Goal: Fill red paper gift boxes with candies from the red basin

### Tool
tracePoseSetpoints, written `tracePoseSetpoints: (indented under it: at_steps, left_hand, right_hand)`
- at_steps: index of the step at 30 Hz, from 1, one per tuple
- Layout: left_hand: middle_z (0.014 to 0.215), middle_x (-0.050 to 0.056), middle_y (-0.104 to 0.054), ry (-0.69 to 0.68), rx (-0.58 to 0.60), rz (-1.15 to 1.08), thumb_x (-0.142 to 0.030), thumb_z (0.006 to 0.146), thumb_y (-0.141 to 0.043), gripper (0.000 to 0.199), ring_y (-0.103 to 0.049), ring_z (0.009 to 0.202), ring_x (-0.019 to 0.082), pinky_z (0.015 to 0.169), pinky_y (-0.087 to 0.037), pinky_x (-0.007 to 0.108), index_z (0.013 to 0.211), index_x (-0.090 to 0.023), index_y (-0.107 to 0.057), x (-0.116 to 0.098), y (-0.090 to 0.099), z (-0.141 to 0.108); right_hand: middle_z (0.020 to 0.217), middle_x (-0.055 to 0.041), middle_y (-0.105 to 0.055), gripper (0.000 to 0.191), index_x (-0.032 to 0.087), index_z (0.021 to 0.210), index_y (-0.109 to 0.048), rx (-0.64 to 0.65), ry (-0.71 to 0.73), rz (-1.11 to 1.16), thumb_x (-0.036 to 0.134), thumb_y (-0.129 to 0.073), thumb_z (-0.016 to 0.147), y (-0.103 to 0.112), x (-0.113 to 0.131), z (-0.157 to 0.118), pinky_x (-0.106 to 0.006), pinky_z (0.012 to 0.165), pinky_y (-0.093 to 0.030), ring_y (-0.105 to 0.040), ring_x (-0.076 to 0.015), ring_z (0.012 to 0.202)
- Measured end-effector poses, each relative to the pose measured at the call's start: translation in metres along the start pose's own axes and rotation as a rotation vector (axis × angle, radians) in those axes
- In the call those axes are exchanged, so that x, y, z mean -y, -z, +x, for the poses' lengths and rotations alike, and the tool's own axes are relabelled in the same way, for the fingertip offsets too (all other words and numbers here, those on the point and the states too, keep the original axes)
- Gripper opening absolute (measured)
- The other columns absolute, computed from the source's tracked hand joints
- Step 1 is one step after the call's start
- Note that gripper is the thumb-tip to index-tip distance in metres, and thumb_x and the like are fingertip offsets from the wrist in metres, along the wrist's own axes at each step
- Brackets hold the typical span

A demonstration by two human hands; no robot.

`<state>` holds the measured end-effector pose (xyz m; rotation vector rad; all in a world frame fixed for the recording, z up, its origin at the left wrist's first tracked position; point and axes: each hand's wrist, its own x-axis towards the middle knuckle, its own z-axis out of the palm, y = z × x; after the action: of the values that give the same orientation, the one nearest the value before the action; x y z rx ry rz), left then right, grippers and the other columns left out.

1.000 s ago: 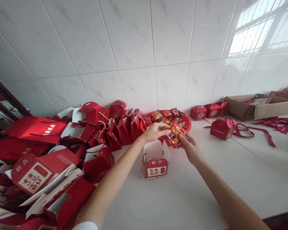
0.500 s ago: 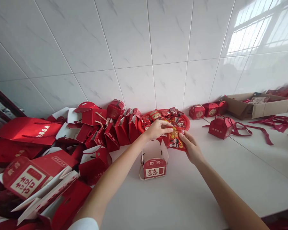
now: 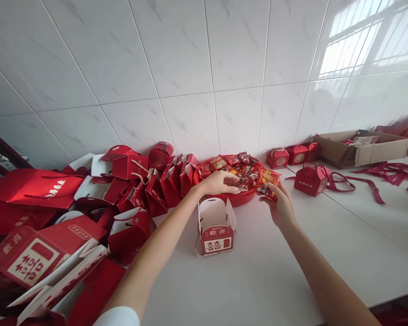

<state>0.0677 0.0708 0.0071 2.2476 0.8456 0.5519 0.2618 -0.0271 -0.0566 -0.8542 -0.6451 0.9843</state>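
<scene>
A red and gold candy packet (image 3: 268,177) is gripped in my right hand (image 3: 281,203), just beyond the right edge of a red basin (image 3: 246,199) full of wrapped sweets. My left hand (image 3: 221,182) reaches over the basin's left front, its fingers slightly curled above the sweets; whether they pinch anything is too small to tell. In front of the basin stands an open red and white box (image 3: 218,240) with its flaps up and a cord handle hanging at its left side.
Many red boxes and bags (image 3: 51,226) are piled on the left. Small closed red boxes (image 3: 277,158) stand along the wall. A red box with ribbon (image 3: 311,179) and a cardboard carton (image 3: 363,151) lie to the right.
My left hand has let go of the packet and moved down over the basin's sweets. My right hand has carried the packet to the right.
</scene>
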Motion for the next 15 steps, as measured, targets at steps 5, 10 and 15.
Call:
tracePoseSetpoints:
  at_steps: [5, 10, 15]
  left_hand:
    - [0.108, 0.007, -0.076, 0.052, 0.094, 0.003, -0.033, 0.075, -0.073, 0.035, -0.069, 0.103, 0.025, 0.093, -0.051, 0.034, 0.106, -0.019, -0.076, 0.014, -0.004, -0.003]
    - [0.102, 0.008, -0.077, 0.095, -0.202, -0.018, -0.023, 0.084, -0.057, 0.025, -0.07, 0.094, 0.022, 0.088, -0.052, 0.034, 0.097, -0.016, -0.077, 0.018, -0.009, -0.002]
    - [0.108, 0.007, -0.074, 0.035, -0.407, -0.238, -0.021, 0.084, -0.057, 0.022, -0.067, 0.104, 0.019, 0.095, -0.05, 0.032, 0.097, -0.016, -0.074, 0.012, -0.009, -0.006]
  right_hand:
    - [0.083, -0.0008, -0.069, 0.027, 0.022, 0.087, -0.066, 0.015, -0.007, -0.024, 0.036, -0.074, 0.066, 0.001, -0.005, 0.002, -0.027, 0.051, -0.051, -0.064, -0.0159, 0.065]
    - [0.084, -0.0009, -0.07, 0.024, 0.023, 0.085, -0.064, 0.034, -0.012, -0.073, 0.034, -0.072, 0.065, 0.001, -0.009, 0.001, -0.027, 0.053, -0.053, -0.064, -0.0169, 0.069]
    - [0.088, -0.0009, -0.07, 0.046, 0.027, 0.111, -0.062, 0.143, 0.032, -0.154, 0.039, -0.076, 0.068, -0.002, -0.012, -0.004, -0.032, 0.059, -0.057, -0.064, -0.0191, 0.075]
